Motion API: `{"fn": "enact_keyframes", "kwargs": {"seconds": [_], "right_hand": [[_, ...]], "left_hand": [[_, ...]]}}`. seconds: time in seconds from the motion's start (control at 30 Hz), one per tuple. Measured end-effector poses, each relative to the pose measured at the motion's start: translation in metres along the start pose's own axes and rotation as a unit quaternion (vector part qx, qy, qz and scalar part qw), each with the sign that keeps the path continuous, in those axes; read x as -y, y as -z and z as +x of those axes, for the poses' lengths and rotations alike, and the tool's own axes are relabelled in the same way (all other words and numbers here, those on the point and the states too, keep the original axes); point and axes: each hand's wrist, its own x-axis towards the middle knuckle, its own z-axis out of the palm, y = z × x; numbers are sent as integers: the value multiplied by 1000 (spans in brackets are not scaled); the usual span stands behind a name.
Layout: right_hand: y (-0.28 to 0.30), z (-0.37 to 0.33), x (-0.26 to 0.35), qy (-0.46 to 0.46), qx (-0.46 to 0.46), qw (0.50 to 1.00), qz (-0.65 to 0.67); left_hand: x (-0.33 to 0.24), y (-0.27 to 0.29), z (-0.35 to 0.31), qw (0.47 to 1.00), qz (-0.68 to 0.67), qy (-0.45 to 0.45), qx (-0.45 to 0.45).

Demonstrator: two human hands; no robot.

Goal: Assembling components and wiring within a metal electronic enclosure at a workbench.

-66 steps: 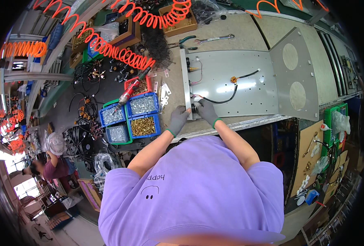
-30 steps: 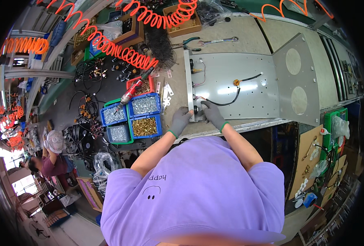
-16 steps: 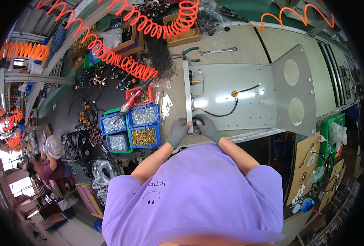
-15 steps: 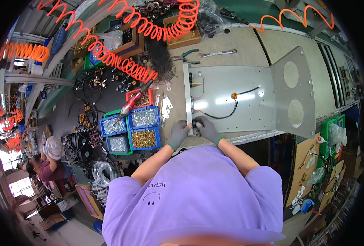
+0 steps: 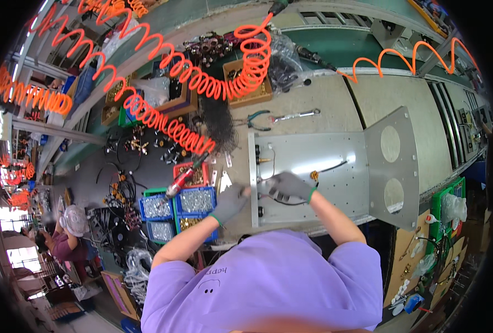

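Note:
A grey sheet-metal chassis lies on the bench before me, a raised flange along its left side. My left hand, in a grey glove, is just outside the flange, its fingers drawn together at the tips. My right hand, also gloved, bends over the inner side of the flange with curled fingers. What either hand holds, if anything, is hidden. A black wire with an orange-yellow ring runs under my right hand. A black fitting sits on the flange nearer me.
Left of the chassis stand blue bins of screws, with a red power screwdriver over them on an orange coiled hose. Pliers and a wrench lie beyond. An upright plate with two round holes rises at the right.
Both hands have moved away from the flange's near end, farther along it. My left hand has parted from the right and lies outside the flange. The view has tilted, so everything appears lower.

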Motion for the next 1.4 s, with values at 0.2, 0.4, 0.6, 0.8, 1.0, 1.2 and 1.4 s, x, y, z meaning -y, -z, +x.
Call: {"fn": "enact_keyframes", "kwargs": {"seconds": [0.2, 0.4, 0.6, 0.8, 1.0, 1.2, 1.4], "right_hand": [[163, 27, 117, 292, -431, 844, 131], [221, 24, 242, 414, -314, 738, 431], [202, -2, 233, 330, -201, 830, 402], [92, -12, 155, 227, -86, 879, 411], [-1, -18, 7, 35, -71, 878, 471], [-31, -66, -55, 8, -106, 850, 517], [-15, -24, -59, 51, -179, 829, 528]], "left_hand": [[-185, 184, 116, 829, -82, -336, -439], [-200, 202, 175, 941, 65, -191, -272], [-181, 155, 57, 843, 142, -423, -300], [-152, 93, -55, 861, 34, -478, -168], [-60, 71, -81, 928, -88, -285, -222], [97, -22, -75, 935, -233, 16, -265], [103, -71, 13, 968, -197, -65, -143]]}}
